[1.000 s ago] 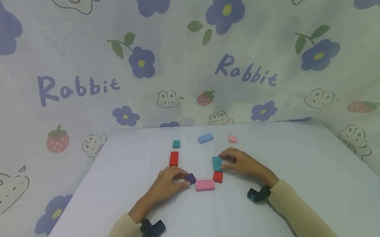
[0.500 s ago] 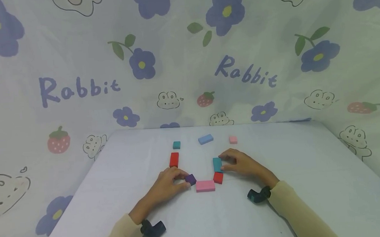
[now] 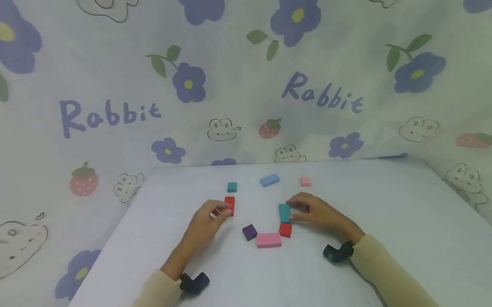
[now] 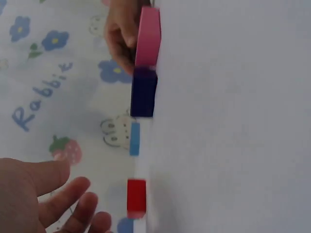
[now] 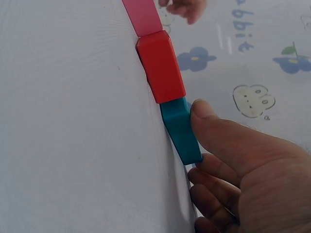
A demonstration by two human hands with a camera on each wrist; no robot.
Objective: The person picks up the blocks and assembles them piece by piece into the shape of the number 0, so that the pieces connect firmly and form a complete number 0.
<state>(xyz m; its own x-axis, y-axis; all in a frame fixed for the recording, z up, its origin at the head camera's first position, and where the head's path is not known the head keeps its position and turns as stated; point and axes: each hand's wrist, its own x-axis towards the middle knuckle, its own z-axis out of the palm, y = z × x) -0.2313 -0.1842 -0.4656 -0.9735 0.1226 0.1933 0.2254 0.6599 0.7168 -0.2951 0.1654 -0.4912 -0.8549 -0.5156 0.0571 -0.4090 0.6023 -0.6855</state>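
Observation:
My right hand (image 3: 317,211) pinches a teal rectangular block (image 3: 284,213), its thumb on one side and a finger at the far end in the right wrist view. That block meets a red cube-like block (image 3: 285,230), which touches a long pink block (image 3: 269,240). At the pink block's left end sits a dark purple block (image 3: 249,232), turned at an angle. My left hand (image 3: 205,220) hovers by a long red block (image 3: 230,206), overlapping it in the head view. In the left wrist view its fingers are loosely spread, with a gap to the red block (image 4: 136,198).
Farther back on the white table (image 3: 352,277) lie a small green-teal block (image 3: 232,187), a light blue block (image 3: 269,180) and a small light pink block (image 3: 305,181). A printed cloth (image 3: 234,94) hangs behind the table and along its sides.
My left hand has let go of the purple block and moved forward to the long red block. The right hand stays at the teal block. The head view has shifted slightly.

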